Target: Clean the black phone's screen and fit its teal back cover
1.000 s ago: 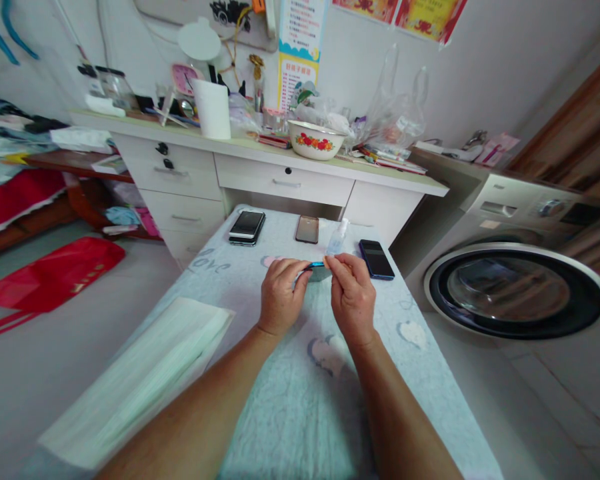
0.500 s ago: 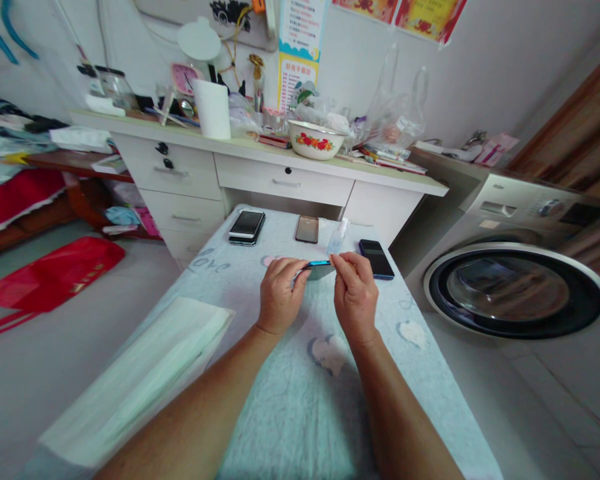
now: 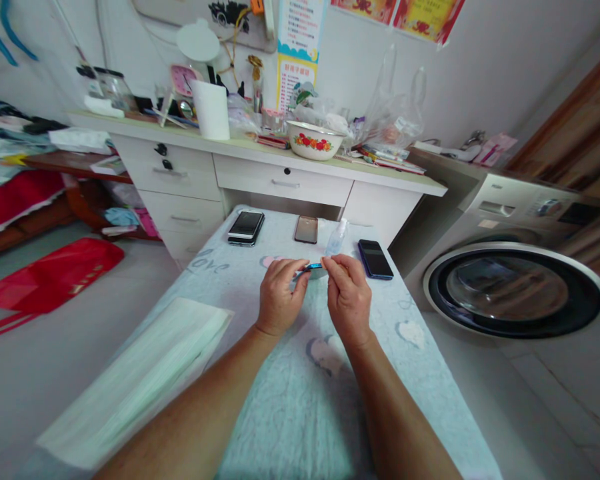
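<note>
A thin blue-edged slab point(image 3: 314, 267) (nearly edge-on from here) is held above the cloth-covered counter point(image 3: 290, 407), the left hand point(image 3: 281, 297) pinching one end, the right hand point(image 3: 349, 297) pinching the other. Just beyond is a clear bottle point(image 3: 337, 239), a dark phone point(image 3: 375, 259) to its right; farther left lie a brownish case point(image 3: 307, 229) and stacked phones point(image 3: 246, 226).

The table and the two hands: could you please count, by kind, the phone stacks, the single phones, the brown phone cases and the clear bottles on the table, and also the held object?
Phone stack: 1
Single phone: 1
Brown phone case: 1
Clear bottle: 1
Held blue-edged object: 1
Total: 5
</note>
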